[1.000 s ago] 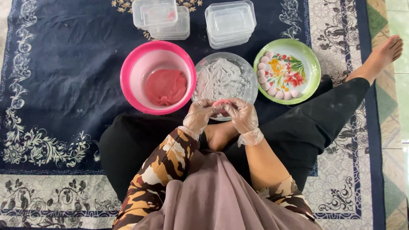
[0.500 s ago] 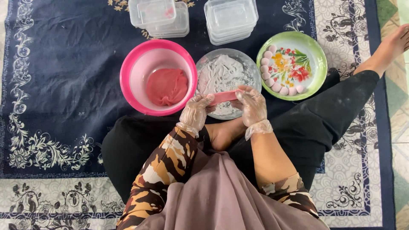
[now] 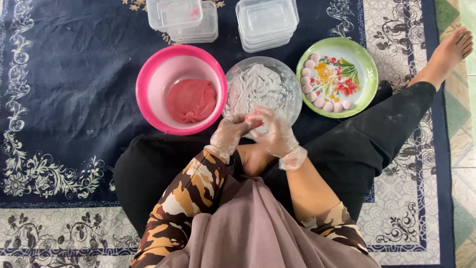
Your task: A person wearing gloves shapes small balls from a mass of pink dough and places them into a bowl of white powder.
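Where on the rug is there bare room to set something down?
Bare rug left of the pink bowl, bordered by the floral edging. Crowded: pink bowl, flour bowl and green plate nearly touch, clear containers behind, both hands in front.

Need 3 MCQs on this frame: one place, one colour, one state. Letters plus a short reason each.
1. Where does the pink dough lump lie?
A. in the pink bowl
B. on the green plate
C. on the carpet

2. What colour is the rim of the flowered plate with the row of small pale balls?
A. blue
B. green
C. red

3. How are the left hand and right hand placed?
A. both flat on the carpet
B. one in each bowl
C. together in clear gloves, closed around a small pink piece by the flour bowl

Answers:
1 A, the lump sits on the pink bowl's bottom.
2 B, the rim is bright green.
3 C, the gloved fingers meet around the pink piece at the flour bowl's near edge.
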